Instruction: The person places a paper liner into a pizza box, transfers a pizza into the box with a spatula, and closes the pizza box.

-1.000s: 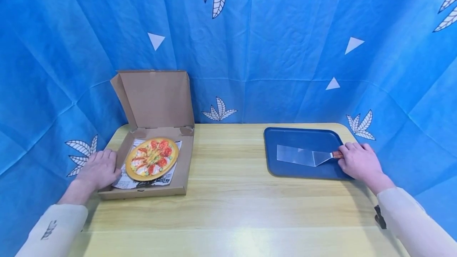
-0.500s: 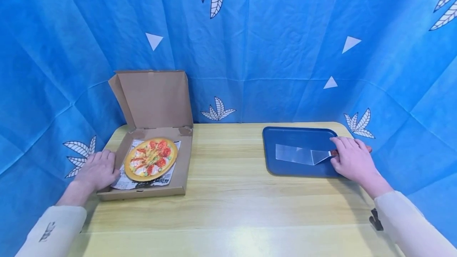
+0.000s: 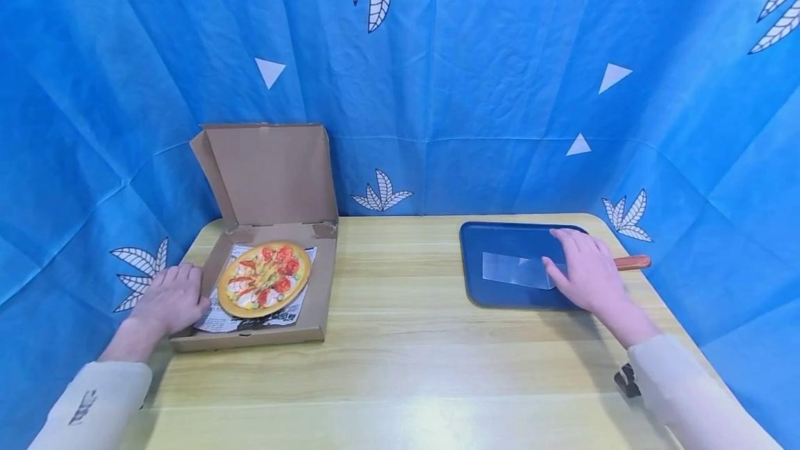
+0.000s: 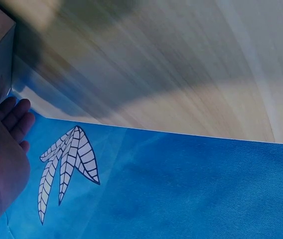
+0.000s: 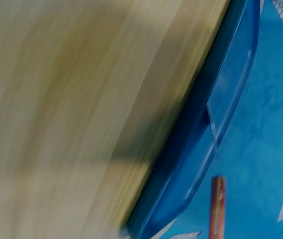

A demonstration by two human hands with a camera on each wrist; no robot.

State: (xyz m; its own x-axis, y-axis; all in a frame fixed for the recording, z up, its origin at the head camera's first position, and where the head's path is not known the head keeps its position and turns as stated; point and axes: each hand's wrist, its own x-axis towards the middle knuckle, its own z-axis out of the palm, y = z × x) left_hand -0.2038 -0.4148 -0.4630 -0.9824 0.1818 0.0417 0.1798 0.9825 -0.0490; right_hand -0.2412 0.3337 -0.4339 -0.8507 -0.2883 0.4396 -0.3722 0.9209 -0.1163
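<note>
At the left stands an open cardboard pizza box (image 3: 271, 176), lid upright at the back. A round pizza (image 3: 264, 282) with red and green toppings lies inside on printed paper (image 3: 215, 318). My left hand (image 3: 170, 301) holds the box's left wall, thumb over the inner side and fingers outside. On the right, a spatula (image 3: 515, 271) with a flat metal blade lies across a dark blue tray (image 3: 478, 283). Its wooden handle (image 5: 217, 206) sticks out past the tray's right rim. Above the handle end of the blade is my right hand (image 3: 587, 276), fingers extended and spread.
The light wooden table (image 3: 400, 339) spans between box and tray. A blue curtain (image 3: 431, 103) with white leaf prints surrounds the table's back and sides. Under the right sleeve shows a black clip-like thing (image 3: 627, 380).
My right hand has let go of the spatula handle and shifted left over the blade's end, uncovering the handle. My left hand stays on the pizza box.
</note>
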